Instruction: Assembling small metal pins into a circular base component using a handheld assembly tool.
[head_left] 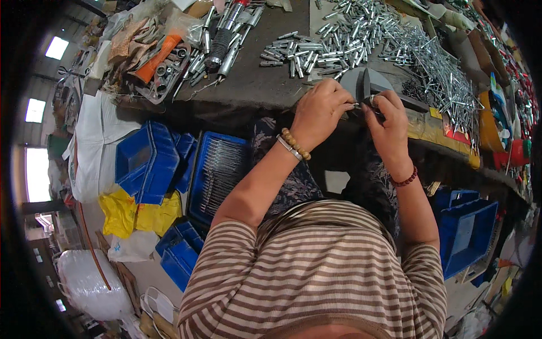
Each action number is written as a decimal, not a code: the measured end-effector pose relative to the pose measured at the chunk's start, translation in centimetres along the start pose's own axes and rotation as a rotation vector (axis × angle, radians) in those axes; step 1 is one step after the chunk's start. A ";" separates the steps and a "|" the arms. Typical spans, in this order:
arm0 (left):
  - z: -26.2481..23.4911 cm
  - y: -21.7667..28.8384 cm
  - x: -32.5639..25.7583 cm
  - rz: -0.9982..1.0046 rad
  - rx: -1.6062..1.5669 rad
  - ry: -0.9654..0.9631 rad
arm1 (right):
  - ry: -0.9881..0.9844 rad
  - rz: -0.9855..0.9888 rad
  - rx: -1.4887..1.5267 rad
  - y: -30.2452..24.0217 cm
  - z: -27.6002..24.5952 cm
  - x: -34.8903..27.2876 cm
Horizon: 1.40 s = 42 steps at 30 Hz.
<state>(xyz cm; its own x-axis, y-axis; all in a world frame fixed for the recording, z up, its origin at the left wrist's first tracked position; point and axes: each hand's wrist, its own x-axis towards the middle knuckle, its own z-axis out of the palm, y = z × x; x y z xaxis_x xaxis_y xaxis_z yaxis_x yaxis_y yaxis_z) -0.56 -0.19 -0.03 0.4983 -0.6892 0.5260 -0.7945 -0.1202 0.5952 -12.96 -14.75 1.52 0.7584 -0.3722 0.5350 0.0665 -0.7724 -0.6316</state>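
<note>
At two o'clock in our view, we see the left hand pinching a small metal piece beside the right hand, curled around something we cannot tell, with smooth, shiny metal cylinders heaped at one o'clock.

Just beyond a yellow bag sits a blue bin; farther beyond it, white sheeting; nearer than it, a bundle, probably plastic-wrapped.

your left hand at one o'clock, pinching a small metal piece, your right hand curled beside it at two, metal tubes at one, blue tray at nine
</note>
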 end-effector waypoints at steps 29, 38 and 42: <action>0.1 0.0 0.0 -0.021 0.005 0.000 | -0.233 -0.183 -0.647 3.7 -4.9 3.0; 0.0 0.0 -0.3 -0.048 -0.029 -0.004 | -0.089 0.022 -0.325 -0.4 -6.6 0.5; 0.2 -0.3 0.0 0.000 -0.027 0.005 | 0.075 -0.077 -0.333 -1.2 -5.5 -2.2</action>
<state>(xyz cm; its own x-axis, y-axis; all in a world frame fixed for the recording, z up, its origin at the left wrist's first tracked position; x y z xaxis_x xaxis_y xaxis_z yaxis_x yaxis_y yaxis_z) -0.35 -0.26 -0.32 0.4999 -0.6858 0.5289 -0.7851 -0.1010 0.6110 -18.27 -15.88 4.19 0.7086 -0.3340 0.6215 -0.1032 -0.9205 -0.3769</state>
